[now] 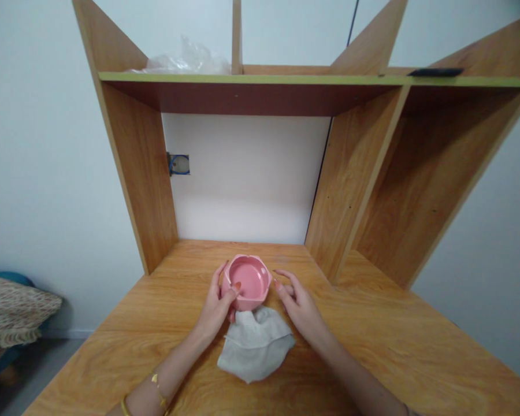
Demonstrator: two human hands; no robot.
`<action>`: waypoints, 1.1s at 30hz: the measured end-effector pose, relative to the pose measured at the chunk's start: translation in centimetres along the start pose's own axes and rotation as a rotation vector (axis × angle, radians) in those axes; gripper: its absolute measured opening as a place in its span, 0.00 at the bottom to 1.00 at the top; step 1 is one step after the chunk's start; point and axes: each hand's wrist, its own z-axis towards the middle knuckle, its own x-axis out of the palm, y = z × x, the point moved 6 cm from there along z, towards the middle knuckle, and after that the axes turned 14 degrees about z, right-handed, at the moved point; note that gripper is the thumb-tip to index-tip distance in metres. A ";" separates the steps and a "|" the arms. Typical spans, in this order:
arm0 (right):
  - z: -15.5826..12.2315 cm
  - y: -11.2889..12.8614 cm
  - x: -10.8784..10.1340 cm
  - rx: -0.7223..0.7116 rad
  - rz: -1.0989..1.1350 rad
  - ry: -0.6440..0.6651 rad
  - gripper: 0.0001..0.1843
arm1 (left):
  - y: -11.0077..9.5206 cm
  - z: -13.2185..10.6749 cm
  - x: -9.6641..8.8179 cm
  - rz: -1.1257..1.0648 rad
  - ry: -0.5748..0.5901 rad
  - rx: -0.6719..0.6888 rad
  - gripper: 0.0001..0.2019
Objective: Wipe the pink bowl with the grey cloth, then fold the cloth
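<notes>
A glossy pink ashtray (250,276), six-sided outside with a round hollow, is tipped slightly toward me above the desk. My left hand (220,301) grips its left side, thumb over the rim and fingers around the outer wall. Just to the right of the ashtray is my right hand (295,297), its thumb and forefinger apart with nothing between them; a small gap seems to separate it from the rim. Below the ashtray a crumpled light grey cloth (256,346) lies on the wooden desk (164,335), between my forearms.
A wooden shelf unit (247,79) rises at the back of the desk, with upright panels either side. On its upper shelf are a clear plastic bag (186,60) and a dark flat object (436,72). A patterned fabric (17,312) hangs at the far left.
</notes>
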 end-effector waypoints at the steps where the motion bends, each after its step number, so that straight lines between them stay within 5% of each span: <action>1: 0.0 0.2 0.0 -0.005 0.032 0.002 0.23 | -0.2 -0.2 0.2 0.033 0.012 0.017 0.36; 6: -0.3 0.1 1.0 0.041 0.182 0.083 0.24 | -0.9 -1.1 1.1 0.161 0.083 0.116 0.36; 9: -0.3 -0.1 0.6 0.039 0.075 0.042 0.22 | -1.6 -1.5 1.4 0.224 0.094 0.238 0.37; 15: 0.9 -0.1 -2.7 -0.005 -0.204 -0.106 0.29 | -1.6 -1.6 1.5 0.398 0.235 0.267 0.40; 22: 2.1 -1.1 -8.7 0.019 -0.592 -0.311 0.26 | -2.6 -1.2 0.3 0.754 0.346 0.381 0.11; 33: 2.7 -3.9 -11.4 0.155 -0.848 -0.328 0.23 | -2.2 -1.5 0.2 0.721 0.586 0.267 0.14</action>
